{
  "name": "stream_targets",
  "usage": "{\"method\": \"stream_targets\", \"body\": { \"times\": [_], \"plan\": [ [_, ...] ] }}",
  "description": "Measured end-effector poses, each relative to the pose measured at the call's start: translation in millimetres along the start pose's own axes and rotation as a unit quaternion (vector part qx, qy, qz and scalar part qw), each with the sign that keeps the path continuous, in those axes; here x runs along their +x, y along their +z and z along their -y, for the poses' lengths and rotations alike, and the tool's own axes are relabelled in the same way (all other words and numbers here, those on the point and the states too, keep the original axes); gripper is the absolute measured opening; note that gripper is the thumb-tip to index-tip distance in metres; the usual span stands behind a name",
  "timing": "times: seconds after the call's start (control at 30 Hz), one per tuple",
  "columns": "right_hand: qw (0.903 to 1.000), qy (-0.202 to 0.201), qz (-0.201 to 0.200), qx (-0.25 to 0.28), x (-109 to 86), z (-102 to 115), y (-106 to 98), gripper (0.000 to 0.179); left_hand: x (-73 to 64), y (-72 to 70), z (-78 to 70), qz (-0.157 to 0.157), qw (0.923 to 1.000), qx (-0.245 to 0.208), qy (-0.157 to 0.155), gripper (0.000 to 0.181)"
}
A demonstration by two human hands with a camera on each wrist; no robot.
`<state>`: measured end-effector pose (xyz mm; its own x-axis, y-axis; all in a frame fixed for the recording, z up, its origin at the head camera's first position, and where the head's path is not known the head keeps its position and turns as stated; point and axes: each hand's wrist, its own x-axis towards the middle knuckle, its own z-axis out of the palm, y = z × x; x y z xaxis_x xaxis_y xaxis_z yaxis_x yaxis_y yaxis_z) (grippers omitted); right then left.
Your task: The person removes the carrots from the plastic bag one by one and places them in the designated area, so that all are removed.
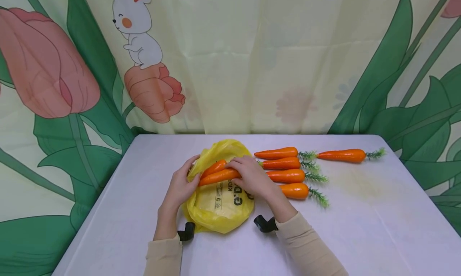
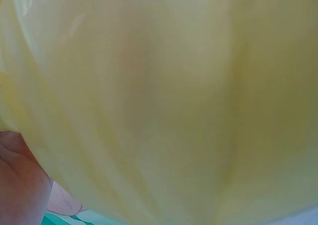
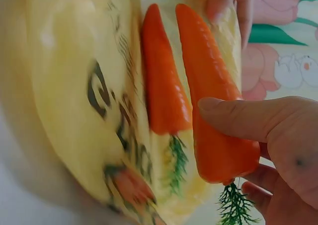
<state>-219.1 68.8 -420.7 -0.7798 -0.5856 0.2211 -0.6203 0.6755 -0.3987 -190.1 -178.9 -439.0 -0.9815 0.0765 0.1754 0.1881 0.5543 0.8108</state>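
A yellow plastic bag (image 1: 223, 222) with black print lies with its mouth spread wide. My left hand (image 1: 180, 186) grips the bag's left rim, thumb on the inner side close to a carrot's tip. Over the mouth, my right hand (image 1: 250, 175) holds an orange carrot (image 1: 217, 177) by its thick end. The right wrist view shows the thumb across that carrot (image 3: 213, 111), its green leaves hanging below. Another carrot (image 3: 164, 81) lies inside the bag, just beyond the held one. In the left wrist view the bag (image 2: 174, 106) covers nearly everything.
Right of the bag, several carrots (image 1: 281, 164) lie in a column, tips toward the bag. One more carrot (image 1: 342, 156) lies farther right on the white table (image 1: 360, 228). Black wrist-camera mounts (image 1: 265, 224) stick out beside the forearms. A printed curtain (image 1: 230, 60) hangs behind.
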Motion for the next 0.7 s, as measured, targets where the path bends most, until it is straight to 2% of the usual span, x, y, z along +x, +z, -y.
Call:
{"method": "stream_targets", "body": {
  "times": [0.27, 0.53, 0.7],
  "plan": [
    [0.9994, 0.013, -0.023, -0.021, -8.9, -14.5, -24.3, 0.039, 1.7, -0.4, -0.9, -0.001, 1.0000, -0.001, 0.001, 0.058],
    [0.9982, 0.002, -0.054, -0.028, -22.3, -31.9, -47.8, 0.039, 2.6, -1.7, -2.0, 0.000, 1.0000, 0.002, -0.009, 0.059],
    [0.9978, 0.024, -0.052, -0.032, -36.8, -42.1, -65.8, 0.038, 1.1, -2.1, -1.1, 0.003, 0.9999, -0.001, -0.017, 0.059]
  ]
}}
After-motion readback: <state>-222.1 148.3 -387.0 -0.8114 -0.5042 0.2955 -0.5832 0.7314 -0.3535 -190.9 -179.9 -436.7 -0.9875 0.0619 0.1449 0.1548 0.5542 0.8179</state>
